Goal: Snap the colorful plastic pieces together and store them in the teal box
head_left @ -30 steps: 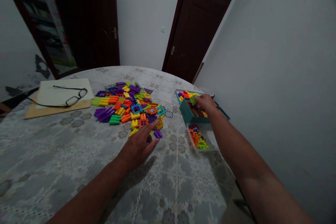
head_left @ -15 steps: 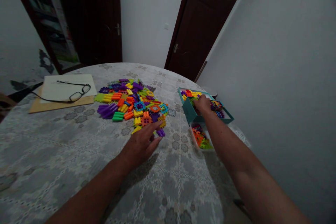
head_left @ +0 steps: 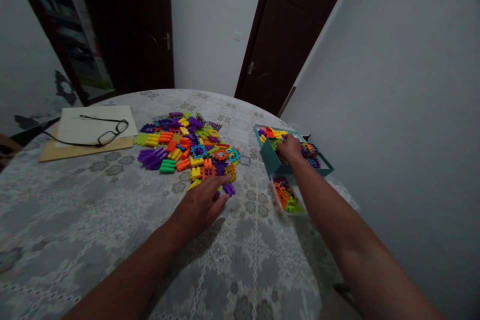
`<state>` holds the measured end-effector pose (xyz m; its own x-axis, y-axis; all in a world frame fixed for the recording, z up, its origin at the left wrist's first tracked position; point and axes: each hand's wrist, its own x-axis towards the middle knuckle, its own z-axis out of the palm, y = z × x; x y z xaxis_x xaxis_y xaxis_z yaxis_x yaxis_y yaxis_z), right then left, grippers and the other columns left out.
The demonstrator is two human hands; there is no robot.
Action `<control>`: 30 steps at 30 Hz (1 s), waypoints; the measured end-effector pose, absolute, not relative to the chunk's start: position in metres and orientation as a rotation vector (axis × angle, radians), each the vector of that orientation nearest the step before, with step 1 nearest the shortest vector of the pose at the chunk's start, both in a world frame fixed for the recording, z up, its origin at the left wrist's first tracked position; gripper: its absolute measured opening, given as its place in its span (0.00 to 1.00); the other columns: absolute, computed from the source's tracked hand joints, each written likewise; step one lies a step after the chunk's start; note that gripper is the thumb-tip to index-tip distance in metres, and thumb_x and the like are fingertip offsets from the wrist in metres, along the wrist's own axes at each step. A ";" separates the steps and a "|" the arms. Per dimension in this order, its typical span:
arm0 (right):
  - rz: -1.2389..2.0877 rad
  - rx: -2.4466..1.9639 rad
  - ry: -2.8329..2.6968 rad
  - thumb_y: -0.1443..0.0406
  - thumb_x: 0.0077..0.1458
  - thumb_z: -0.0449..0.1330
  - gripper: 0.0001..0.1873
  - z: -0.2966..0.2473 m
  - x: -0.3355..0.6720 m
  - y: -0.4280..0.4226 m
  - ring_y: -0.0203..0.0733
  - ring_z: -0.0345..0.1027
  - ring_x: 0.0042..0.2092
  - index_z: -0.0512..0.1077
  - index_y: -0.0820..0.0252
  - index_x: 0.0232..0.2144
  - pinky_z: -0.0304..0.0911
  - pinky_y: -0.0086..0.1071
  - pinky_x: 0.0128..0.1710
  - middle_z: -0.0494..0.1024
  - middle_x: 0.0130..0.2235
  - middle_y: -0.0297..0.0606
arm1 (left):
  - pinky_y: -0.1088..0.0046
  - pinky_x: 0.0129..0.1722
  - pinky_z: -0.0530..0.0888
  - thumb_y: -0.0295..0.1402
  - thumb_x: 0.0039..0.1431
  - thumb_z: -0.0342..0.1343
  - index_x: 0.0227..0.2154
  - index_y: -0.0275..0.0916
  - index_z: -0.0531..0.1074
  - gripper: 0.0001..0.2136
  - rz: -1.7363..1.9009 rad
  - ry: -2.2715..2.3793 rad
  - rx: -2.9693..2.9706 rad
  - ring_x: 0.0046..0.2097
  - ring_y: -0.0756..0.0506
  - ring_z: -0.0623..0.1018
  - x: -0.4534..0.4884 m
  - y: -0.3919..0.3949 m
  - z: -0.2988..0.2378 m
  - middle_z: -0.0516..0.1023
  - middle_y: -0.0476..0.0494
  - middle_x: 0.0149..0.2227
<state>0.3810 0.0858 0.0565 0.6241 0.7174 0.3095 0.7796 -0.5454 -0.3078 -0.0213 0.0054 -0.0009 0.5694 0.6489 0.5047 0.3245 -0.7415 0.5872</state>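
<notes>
My left hand (head_left: 200, 202) rests at the near edge of a heap of colourful plastic building blocks (head_left: 187, 145). Its thumb and index finger are apart, with a purple block (head_left: 228, 189) lying between their tips; I see no firm grip on it. My right hand (head_left: 290, 149) reaches down into a teal box (head_left: 272, 160) divided into sections and filled with small coloured pieces. Its fingertips are hidden among the pieces, so what they touch cannot be seen.
A clear plastic tub (head_left: 277, 205) of orange, green and dark pieces stands against the box's near side. Black-framed glasses (head_left: 108, 136) lie on white paper (head_left: 71, 122) over a tan board (head_left: 48, 152) at the left. The round table has a patterned cloth (head_left: 123, 210).
My left hand has shifted very slightly at the heap's edge. My right hand stays inside the teal box, and the blocks look unmoved.
</notes>
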 end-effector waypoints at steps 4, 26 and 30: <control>-0.183 -2.423 -1.210 0.66 0.64 0.63 0.26 0.056 0.378 0.082 0.54 0.77 0.59 0.78 0.66 0.63 0.67 0.38 0.63 0.83 0.56 0.56 | 0.54 0.63 0.81 0.37 0.74 0.56 0.61 0.42 0.78 0.18 1.017 0.779 2.379 0.60 0.36 0.85 -0.021 0.005 0.002 0.86 0.35 0.59; 0.179 -2.021 -2.013 0.59 0.71 0.63 0.13 0.000 0.178 -0.042 0.53 0.76 0.50 0.75 0.58 0.54 0.69 0.39 0.48 0.80 0.52 0.50 | 0.57 0.50 0.80 0.34 0.72 0.58 0.44 0.41 0.80 0.07 0.792 1.315 2.434 0.47 0.37 0.83 -0.037 0.023 0.008 0.85 0.37 0.44; 0.149 -2.003 -2.032 0.61 0.73 0.60 0.12 -0.008 0.176 -0.042 0.53 0.76 0.50 0.74 0.58 0.55 0.69 0.39 0.47 0.78 0.52 0.49 | 0.56 0.51 0.79 0.34 0.70 0.60 0.47 0.40 0.80 0.08 0.682 1.308 2.483 0.51 0.34 0.82 -0.036 0.018 0.008 0.84 0.35 0.47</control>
<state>0.1760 -0.0424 -0.0078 0.0037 0.9917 0.1282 0.9625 0.0312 -0.2694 -0.0359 0.0183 0.0083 0.4867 0.8255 0.2858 0.7071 -0.5644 0.4259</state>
